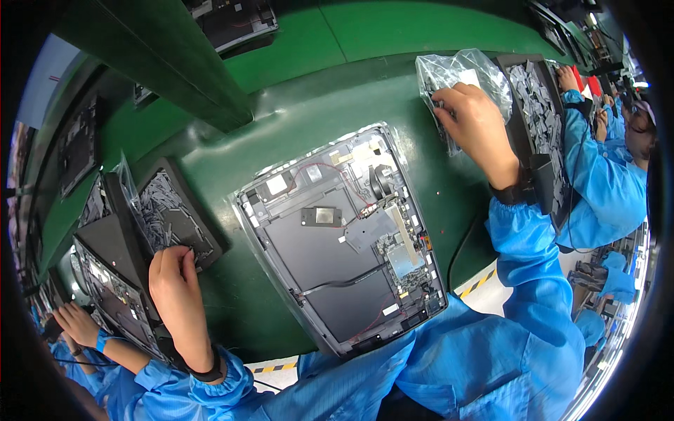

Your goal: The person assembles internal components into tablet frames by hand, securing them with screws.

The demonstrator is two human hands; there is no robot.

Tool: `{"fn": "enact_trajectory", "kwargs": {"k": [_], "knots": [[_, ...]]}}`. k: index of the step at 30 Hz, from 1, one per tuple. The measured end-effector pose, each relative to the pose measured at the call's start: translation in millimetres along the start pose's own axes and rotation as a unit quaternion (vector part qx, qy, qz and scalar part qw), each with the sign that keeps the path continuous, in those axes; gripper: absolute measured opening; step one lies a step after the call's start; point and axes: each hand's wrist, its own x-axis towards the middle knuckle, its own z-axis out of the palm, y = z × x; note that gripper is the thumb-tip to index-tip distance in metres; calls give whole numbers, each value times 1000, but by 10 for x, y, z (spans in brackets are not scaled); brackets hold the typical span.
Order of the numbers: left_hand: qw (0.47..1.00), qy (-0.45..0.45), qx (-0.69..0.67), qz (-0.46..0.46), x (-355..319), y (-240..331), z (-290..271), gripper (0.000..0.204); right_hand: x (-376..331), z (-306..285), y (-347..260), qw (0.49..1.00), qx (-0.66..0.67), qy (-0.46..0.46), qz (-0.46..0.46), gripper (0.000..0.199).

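Note:
In front of me lies an opened tablet-like device (337, 238), tilted on the green mat, with a circuit board (404, 256), thin red wires and a black flat cable showing. My left hand (177, 291) is at the near edge of a dark foam tray (210, 242) of small grey strips (160, 200). Its thumb and fingers are pinched together; whatever sits between them is too small to name. At the far right my right hand (479, 126) reaches over a clear plastic bag (495, 81) with small dark pieces. Its fingers are curled closed, their contents unclear.
A long dark tray of grey pieces (537, 105) stands right of the bag. Another opened device (112, 288) leans at the left, near a co-worker's hand (78, 324). A green post (161, 63) rises at the back left. A co-worker in blue (607, 182) works at the right.

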Motion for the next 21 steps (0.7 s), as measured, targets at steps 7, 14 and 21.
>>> {"fn": "enact_trajectory", "kwargs": {"k": [7, 14, 21], "knots": [[985, -23, -90, -144, 6, 54, -5, 5, -11, 44, -54, 1000, -22, 3, 21, 9], [942, 120, -290, -117, 69, 296, 100, 13, -37, 15, 31, 998, 43, -7, 54, 7], [872, 27, -488, 15, 13, 859, 5, 19, -38, -154, -486, 889, 425, 56, 157, 15]]}}
